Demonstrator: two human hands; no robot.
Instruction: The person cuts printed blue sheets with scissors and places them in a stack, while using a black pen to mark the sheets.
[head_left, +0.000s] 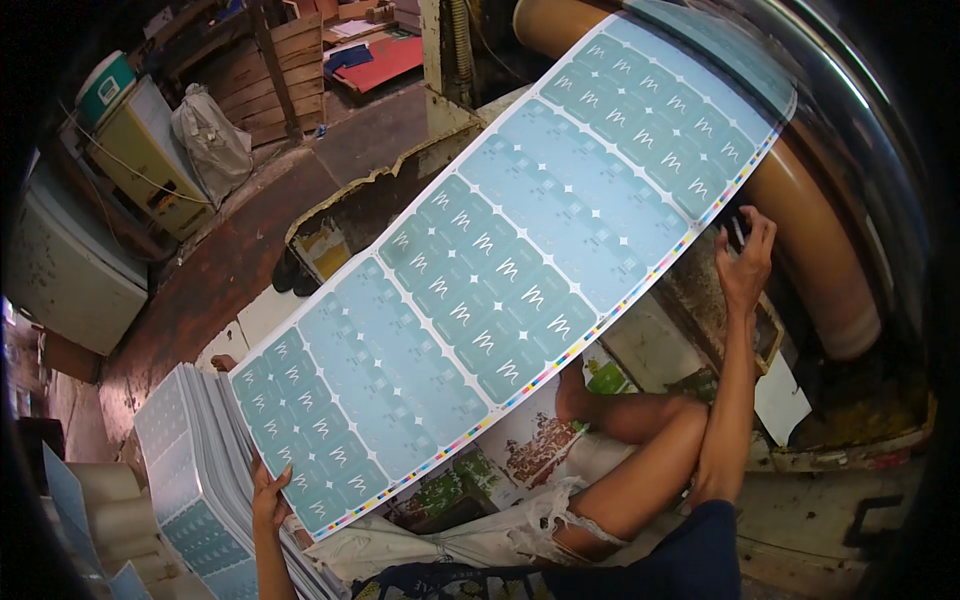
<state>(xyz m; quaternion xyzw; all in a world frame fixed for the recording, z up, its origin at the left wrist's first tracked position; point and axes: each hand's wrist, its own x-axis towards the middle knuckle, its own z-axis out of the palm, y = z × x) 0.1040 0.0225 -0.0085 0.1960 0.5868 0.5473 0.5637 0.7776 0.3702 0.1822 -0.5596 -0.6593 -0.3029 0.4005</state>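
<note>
A long printed sheet with pale blue and teal bands slants across the middle, with a strip of colour patches along its near edge. Its far end curves up against the glossy roller at the upper right. My left hand grips the sheet's lower left end, thumb on top and the other fingers mostly hidden. My right hand is beside the sheet's right edge, by the brown roller. Its fingers are curled round something small, partly dark, that I cannot make out.
A tall stack of printed sheets stands at the lower left, beside my left arm. My bent bare leg is under the sheet. A worn metal machine frame lies beyond it. Cabinets and a wrapped sack stand at the far left.
</note>
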